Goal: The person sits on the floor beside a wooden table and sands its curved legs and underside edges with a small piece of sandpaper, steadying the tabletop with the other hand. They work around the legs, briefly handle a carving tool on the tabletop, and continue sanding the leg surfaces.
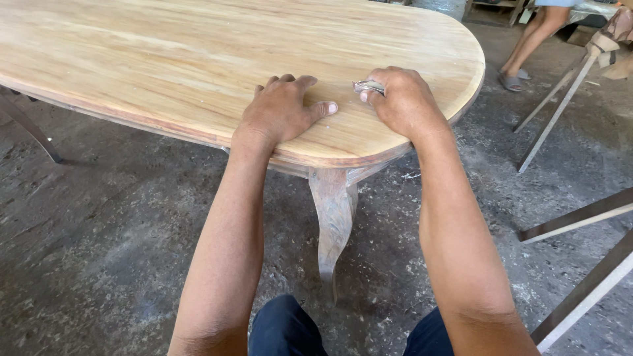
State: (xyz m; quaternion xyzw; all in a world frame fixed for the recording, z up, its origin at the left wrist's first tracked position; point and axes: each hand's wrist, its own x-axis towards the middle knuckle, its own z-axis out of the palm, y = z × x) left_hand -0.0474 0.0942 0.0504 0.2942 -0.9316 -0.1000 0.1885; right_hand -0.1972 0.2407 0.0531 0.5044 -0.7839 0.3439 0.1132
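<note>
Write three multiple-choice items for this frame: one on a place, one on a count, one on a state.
1. Where does the left hand rest?
A. flat on the wooden tabletop
B. on the floor
C. on the carved table leg

2. How many of the person's own hands touch the tabletop?
A. none
B. one
C. two

3. What is the state of the right hand?
A. spread open and empty
B. closed around a small metal tool
C. lifted off the table

Answers:
1 A, the palm lies flat near the rounded edge.
2 C, both hands sit on the wood.
3 B, the fingers curl over the tool, whose end sticks out toward the left hand.
</note>
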